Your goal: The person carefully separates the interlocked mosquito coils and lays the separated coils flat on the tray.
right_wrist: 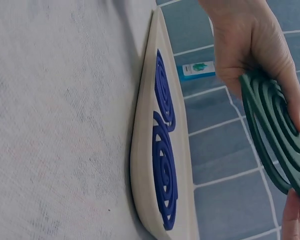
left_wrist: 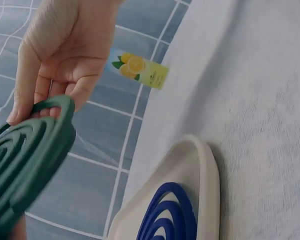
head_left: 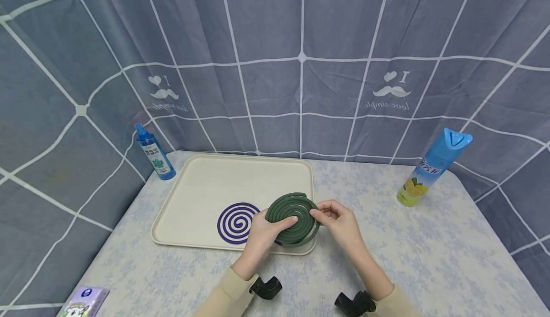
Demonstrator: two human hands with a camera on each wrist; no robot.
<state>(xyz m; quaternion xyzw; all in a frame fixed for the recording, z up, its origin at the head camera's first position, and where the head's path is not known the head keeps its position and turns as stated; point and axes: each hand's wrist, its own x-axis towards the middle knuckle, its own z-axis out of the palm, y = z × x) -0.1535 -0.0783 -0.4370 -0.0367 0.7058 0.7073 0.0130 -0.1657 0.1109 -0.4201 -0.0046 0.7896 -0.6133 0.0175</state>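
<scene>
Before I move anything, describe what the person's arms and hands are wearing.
The left hand and right hand are bare, without gloves. The left sleeve and right sleeve are plain cream or pale beige. A black, angled piece sits at the left wrist and another at the right; no cables show.

The tray [head_left: 249, 176] lies on the surface [head_left: 429, 264], left of its middle and toward the back. On the tray, near its front edge, lies the left coil [head_left: 239, 223]; just right of it lies the right coil [right_wrist: 164, 170], mostly hidden from above. Over the tray's front right corner is the held coil [head_left: 285, 206], between the left hand [head_left: 259, 238] and the right hand [head_left: 338, 220]. The bottle [head_left: 155, 153] stands beyond the tray's left side; the can [head_left: 431, 169] stands well to its right. The packet [head_left: 88, 300] lies at the front left. The curtain [head_left: 270, 30] hangs behind.
</scene>
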